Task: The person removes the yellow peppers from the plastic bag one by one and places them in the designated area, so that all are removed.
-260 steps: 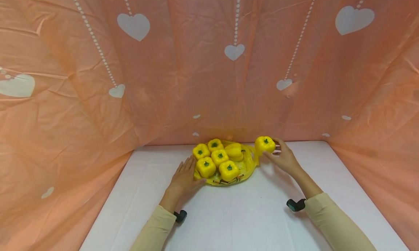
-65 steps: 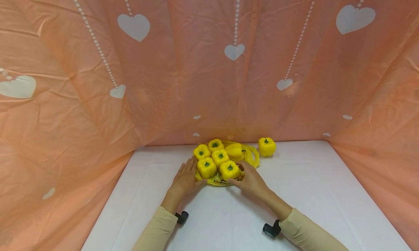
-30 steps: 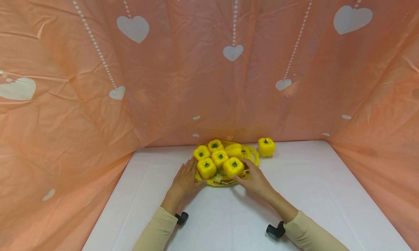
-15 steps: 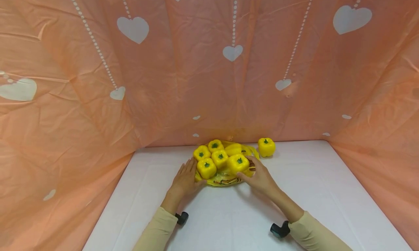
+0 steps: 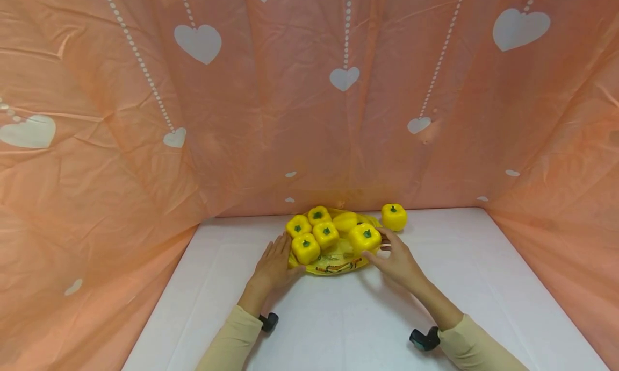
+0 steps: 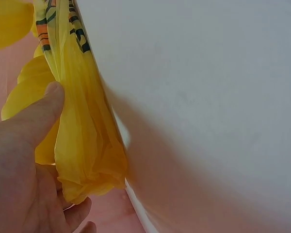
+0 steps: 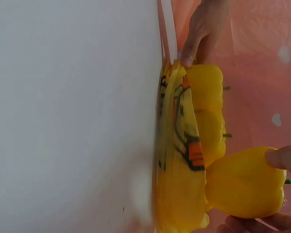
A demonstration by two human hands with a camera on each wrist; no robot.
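Right-hand grip [image 5: 397, 259] holds a glossy yellow pepper [image 5: 360, 243]

A wrinkled peach curtain [image 5: 290, 118] printed with white hearts [image 5: 197, 43] surrounds the smooth white bench [image 5: 309, 328]. Beige sleeves [image 5: 476, 344] reach in from the near edge. On the bench's far part lies a thin, crinkled yellow plastic bag [image 5: 338, 259] with dark and orange print. The left-hand grip [image 5: 274, 262] is spread, fingers extended, resting against its left edge; the right-hand grip has the pepper between thumb and fingers, over the bag's right side. Four blocky peppers [image 5: 302, 254] stand upright on the bag, a fifth pepper [image 5: 345, 220] lies sideways, and a lone pepper [image 5: 394, 220] stands on the bench to the right. Since half a second ago, the held one has shifted right, uncovering more printed plastic.
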